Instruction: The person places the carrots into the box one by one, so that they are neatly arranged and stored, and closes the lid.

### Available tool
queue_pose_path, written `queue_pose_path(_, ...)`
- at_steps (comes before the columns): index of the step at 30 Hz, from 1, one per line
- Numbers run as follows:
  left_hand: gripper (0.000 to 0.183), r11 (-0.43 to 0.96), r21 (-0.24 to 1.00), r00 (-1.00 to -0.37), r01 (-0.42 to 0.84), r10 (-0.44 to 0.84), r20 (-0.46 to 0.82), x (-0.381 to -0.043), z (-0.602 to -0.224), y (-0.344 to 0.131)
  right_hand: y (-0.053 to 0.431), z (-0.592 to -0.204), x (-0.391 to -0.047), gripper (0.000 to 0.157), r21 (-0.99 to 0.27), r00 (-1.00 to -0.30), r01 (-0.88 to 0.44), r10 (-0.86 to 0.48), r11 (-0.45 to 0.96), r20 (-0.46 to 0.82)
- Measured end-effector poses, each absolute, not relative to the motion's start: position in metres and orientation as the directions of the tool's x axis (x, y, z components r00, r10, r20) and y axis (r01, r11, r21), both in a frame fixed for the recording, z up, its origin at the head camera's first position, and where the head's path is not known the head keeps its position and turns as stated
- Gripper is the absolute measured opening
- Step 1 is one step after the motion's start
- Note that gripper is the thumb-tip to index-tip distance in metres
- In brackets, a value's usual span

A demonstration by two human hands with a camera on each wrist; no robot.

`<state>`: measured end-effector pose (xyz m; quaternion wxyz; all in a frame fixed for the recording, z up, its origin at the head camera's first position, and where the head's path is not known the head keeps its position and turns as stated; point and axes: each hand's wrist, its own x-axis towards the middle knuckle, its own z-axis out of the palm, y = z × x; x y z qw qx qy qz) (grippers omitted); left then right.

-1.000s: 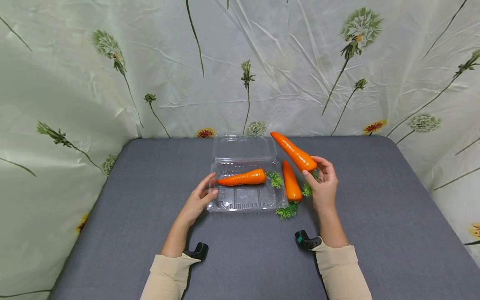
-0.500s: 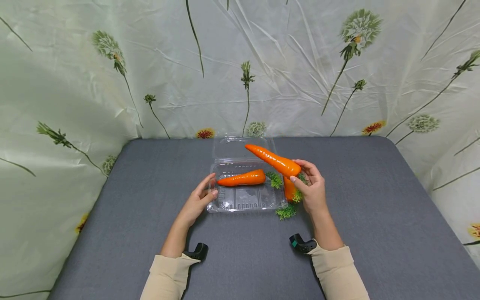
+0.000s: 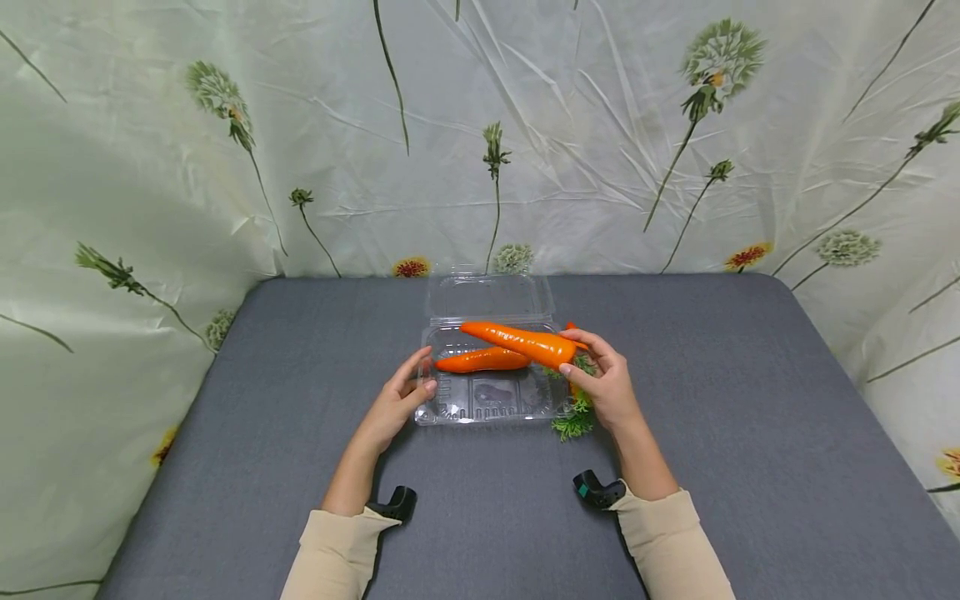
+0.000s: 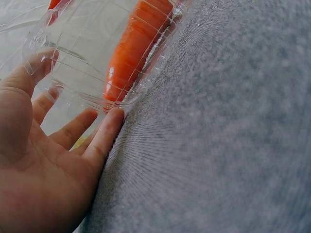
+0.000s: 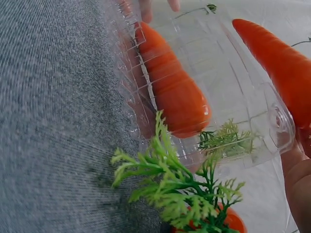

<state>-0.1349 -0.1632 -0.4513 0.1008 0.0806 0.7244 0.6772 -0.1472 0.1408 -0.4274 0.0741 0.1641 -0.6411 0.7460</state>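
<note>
My right hand (image 3: 613,390) pinches the thick top end of a shiny orange carrot (image 3: 517,340), its tip pointing left above an open clear plastic clamshell box (image 3: 459,412). A second carrot (image 3: 476,361) lies lengthwise inside, tip left, and its leafy green end shows through the wall in the right wrist view. At the box's left side my left hand (image 3: 392,407) touches the wall with spread, fairly straight fingers, thumb at the rim. Just right of the box is a third carrot (image 5: 234,221), mostly hidden behind my right hand, with green leaves (image 3: 573,423) toward me.
The box's clear lid (image 3: 491,296) is folded back toward the far edge of the grey cloth-covered table (image 3: 300,358). Behind it hangs a pale curtain (image 3: 570,192) with a dandelion print. Black wrist cameras (image 3: 597,490) sit at both cuffs.
My right hand has carried its carrot left and lower, from beside the box to over it, covering most of the third carrot. My left hand and the box have stayed put.
</note>
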Motion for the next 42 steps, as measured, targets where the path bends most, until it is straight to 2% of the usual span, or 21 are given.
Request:
queue_pose_path(10,0.056,0.094,0.995,-0.969,0.015,0.246,-0.008,-0.142,-0.474,-0.169,0.135,-0.427,-0.154,0.038,-0.961,-0.942,-0.249,-0.203,-0.116,0.269)
queue_pose_path(25,0.056,0.069,0.998,-0.967,-0.005,0.253,-0.022,-0.139,-0.464,-0.166,0.127,-0.427,-0.165,0.039,-0.986,-0.904,-0.166,-0.399,-0.007,0.155)
queue_pose_path(32,0.056,0.063,0.998,-0.968,0.021,0.251,0.004,-0.142,-0.476,-0.169,0.124,-0.426,-0.169,0.040,-0.986,-0.872,-0.166,-0.468,0.013,0.140)
queue_pose_path(42,0.056,0.060,0.998,-0.967,0.025,0.256,0.009,-0.143,-0.475,-0.169,0.119,-0.425,-0.174,0.040,-0.987,-0.853,-0.139,-0.516,0.086,0.076)
